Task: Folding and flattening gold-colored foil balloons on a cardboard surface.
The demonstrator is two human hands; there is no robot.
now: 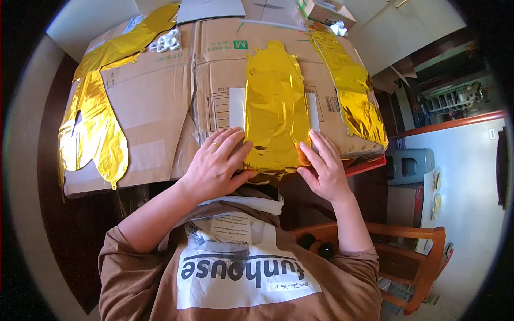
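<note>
Two bare hands flatten a gold foil balloon on cardboard.

The left hand [217, 163] lies palm down with its fingers spread, a ring on one of them, pressing the lower left edge of the uninflated gold foil balloon [276, 104]. The right hand [321, 168] touches the balloon's lower right edge, fingers open and slightly curled, gripping nothing. The balloon lies flat in the middle of the flattened cardboard box [160, 101] that covers the table. A second gold foil shape [350, 85] lies just to its right, and a larger one [93, 117] well apart on the left. A wooden chair [412, 257] stands at the lower right.
</note>
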